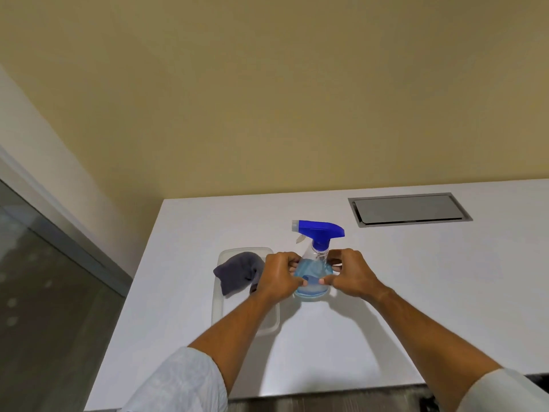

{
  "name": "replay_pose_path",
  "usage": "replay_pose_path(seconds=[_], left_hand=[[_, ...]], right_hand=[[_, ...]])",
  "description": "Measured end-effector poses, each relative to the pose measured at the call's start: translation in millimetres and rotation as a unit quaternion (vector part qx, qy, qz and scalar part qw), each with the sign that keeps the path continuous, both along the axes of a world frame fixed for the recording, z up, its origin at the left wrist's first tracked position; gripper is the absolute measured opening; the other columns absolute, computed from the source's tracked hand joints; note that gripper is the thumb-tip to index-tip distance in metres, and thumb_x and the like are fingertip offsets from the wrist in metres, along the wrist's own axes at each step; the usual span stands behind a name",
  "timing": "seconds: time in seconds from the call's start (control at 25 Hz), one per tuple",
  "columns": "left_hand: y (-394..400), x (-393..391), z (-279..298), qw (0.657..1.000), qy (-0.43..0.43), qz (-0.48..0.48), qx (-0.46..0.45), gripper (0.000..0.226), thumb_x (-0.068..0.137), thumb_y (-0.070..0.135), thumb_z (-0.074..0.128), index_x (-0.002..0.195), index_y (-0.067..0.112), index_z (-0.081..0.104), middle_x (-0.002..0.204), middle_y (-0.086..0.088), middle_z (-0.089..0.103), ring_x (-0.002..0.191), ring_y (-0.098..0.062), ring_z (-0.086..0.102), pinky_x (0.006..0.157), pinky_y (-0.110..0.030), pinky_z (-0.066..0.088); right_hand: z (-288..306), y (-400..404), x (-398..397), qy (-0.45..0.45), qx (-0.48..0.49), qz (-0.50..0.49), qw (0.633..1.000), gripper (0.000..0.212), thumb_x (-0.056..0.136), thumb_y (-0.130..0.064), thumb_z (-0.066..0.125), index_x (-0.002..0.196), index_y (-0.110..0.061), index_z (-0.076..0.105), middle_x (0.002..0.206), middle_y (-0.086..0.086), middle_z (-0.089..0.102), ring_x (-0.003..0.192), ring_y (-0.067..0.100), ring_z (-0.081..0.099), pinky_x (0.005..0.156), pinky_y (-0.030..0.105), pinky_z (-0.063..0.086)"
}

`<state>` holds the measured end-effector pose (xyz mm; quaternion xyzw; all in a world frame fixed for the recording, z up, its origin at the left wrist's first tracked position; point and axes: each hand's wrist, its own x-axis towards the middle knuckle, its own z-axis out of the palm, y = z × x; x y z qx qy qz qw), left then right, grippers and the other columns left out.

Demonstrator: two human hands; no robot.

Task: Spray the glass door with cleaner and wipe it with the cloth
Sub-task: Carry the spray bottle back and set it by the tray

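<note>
A clear spray bottle (312,272) with blue liquid and a blue trigger head stands upright on the white table (386,278). My left hand (279,276) grips its left side and my right hand (350,273) grips its right side, thumbs meeting at the front. A dark grey cloth (237,273) lies crumpled in a clear plastic tray (246,252) just left of the bottle, partly hidden by my left wrist. The glass door (50,286) runs along the left edge of the view, dark with a grey frame.
A grey metal hatch (410,209) is set flush into the table at the back right. A beige wall rises behind the table. The table's near edge runs along the bottom, with dark floor below it.
</note>
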<state>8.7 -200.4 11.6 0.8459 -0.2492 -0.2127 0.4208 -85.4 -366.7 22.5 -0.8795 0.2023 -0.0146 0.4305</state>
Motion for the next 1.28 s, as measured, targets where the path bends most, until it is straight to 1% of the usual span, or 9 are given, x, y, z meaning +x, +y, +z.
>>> replay_pose_path(seconds=[0.12, 0.32, 0.4, 0.52, 0.64, 0.88, 1.08, 1.16, 1.28], left_hand=[[-9.3, 4.5, -17.9, 1.000, 0.003, 0.006, 0.007, 0.045, 0.068, 0.009, 0.086, 0.110, 0.008, 0.070, 0.103, -0.003, 0.073, 0.083, -0.011, 0.066, 0.062, -0.006, 0.051], [-21.6, 2.3, -32.4, 1.000, 0.007, 0.004, 0.013, 0.044, 0.070, 0.008, 0.085, 0.111, 0.006, 0.070, 0.107, -0.007, 0.073, 0.092, -0.016, 0.069, 0.081, -0.028, 0.060], [-23.5, 0.8, -36.1, 1.000, 0.002, 0.004, 0.018, 0.044, 0.069, 0.009, 0.085, 0.110, 0.007, 0.071, 0.105, -0.005, 0.074, 0.089, -0.014, 0.068, 0.078, -0.023, 0.059], [-24.2, 0.1, -39.8, 0.999, 0.007, 0.013, 0.029, 0.044, 0.068, 0.009, 0.086, 0.110, 0.009, 0.071, 0.104, -0.002, 0.073, 0.083, -0.006, 0.065, 0.066, -0.006, 0.050], [-25.4, -1.5, -40.6, 0.999, 0.013, 0.021, 0.034, 0.046, 0.070, 0.011, 0.085, 0.113, 0.010, 0.070, 0.106, 0.001, 0.072, 0.084, -0.004, 0.063, 0.063, 0.000, 0.045], [-21.9, -8.5, -34.0, 0.999, 0.001, 0.018, 0.028, 0.049, 0.075, 0.009, 0.081, 0.122, 0.009, 0.066, 0.117, -0.005, 0.070, 0.101, -0.012, 0.065, 0.088, -0.021, 0.054], [-7.6, -25.8, -19.9, 0.998, -0.016, 0.032, 0.051, 0.071, 0.077, 0.021, 0.082, 0.140, 0.013, 0.050, 0.141, -0.006, 0.054, 0.125, -0.020, 0.055, 0.101, -0.032, 0.051], [1.4, -32.1, -12.8, 0.996, -0.055, 0.015, 0.072, 0.078, 0.078, 0.030, 0.081, 0.145, 0.016, 0.043, 0.148, -0.004, 0.046, 0.133, -0.021, 0.047, 0.106, -0.034, 0.045], [16.3, -45.3, -1.7, 0.982, -0.124, -0.025, 0.143, 0.088, 0.083, 0.047, 0.070, 0.154, 0.021, 0.024, 0.162, -0.002, 0.023, 0.147, -0.022, 0.025, 0.115, -0.039, 0.031]], right_hand=[[-15.4, -5.8, 5.9, 0.013, -0.001, -0.007, 1.000, 0.052, 0.069, -0.015, 0.087, 0.115, -0.007, 0.065, 0.104, 0.002, 0.069, 0.092, 0.020, 0.067, 0.078, 0.025, 0.053], [-34.3, -16.9, 4.7, 0.031, 0.000, -0.022, 0.999, 0.054, 0.070, -0.016, 0.087, 0.118, -0.008, 0.063, 0.101, -0.006, 0.064, 0.088, 0.014, 0.063, 0.071, 0.012, 0.047], [-40.2, -18.4, 3.1, 0.035, -0.002, -0.023, 0.999, 0.054, 0.070, -0.017, 0.087, 0.117, -0.010, 0.063, 0.101, -0.006, 0.064, 0.087, 0.011, 0.063, 0.067, 0.005, 0.045], [-45.3, -20.1, 3.0, 0.035, -0.003, -0.026, 0.999, 0.054, 0.071, -0.018, 0.087, 0.119, -0.011, 0.063, 0.104, -0.005, 0.066, 0.090, 0.011, 0.063, 0.072, 0.010, 0.047], [-45.7, -21.2, 3.6, 0.034, 0.004, -0.016, 0.999, 0.055, 0.072, -0.018, 0.086, 0.121, -0.010, 0.062, 0.108, -0.002, 0.067, 0.092, 0.013, 0.063, 0.073, 0.013, 0.048], [-48.4, -18.4, -1.8, 0.026, 0.003, -0.012, 1.000, 0.057, 0.073, -0.017, 0.085, 0.124, -0.010, 0.060, 0.119, 0.006, 0.068, 0.102, 0.017, 0.064, 0.083, 0.021, 0.049], [-41.9, -5.2, -16.1, -0.014, -0.030, -0.038, 0.999, 0.072, 0.076, -0.038, 0.080, 0.137, -0.014, 0.051, 0.136, 0.005, 0.060, 0.119, 0.023, 0.059, 0.099, 0.039, 0.051], [-37.5, 2.2, -25.3, -0.038, -0.049, -0.052, 0.997, 0.072, 0.078, -0.046, 0.076, 0.137, -0.015, 0.050, 0.136, 0.005, 0.060, 0.119, 0.023, 0.059, 0.098, 0.040, 0.052], [-31.5, 19.0, -44.1, -0.098, -0.113, -0.078, 0.986, 0.061, 0.079, -0.048, 0.075, 0.126, -0.014, 0.055, 0.120, 0.006, 0.065, 0.104, 0.024, 0.064, 0.081, 0.030, 0.052]])
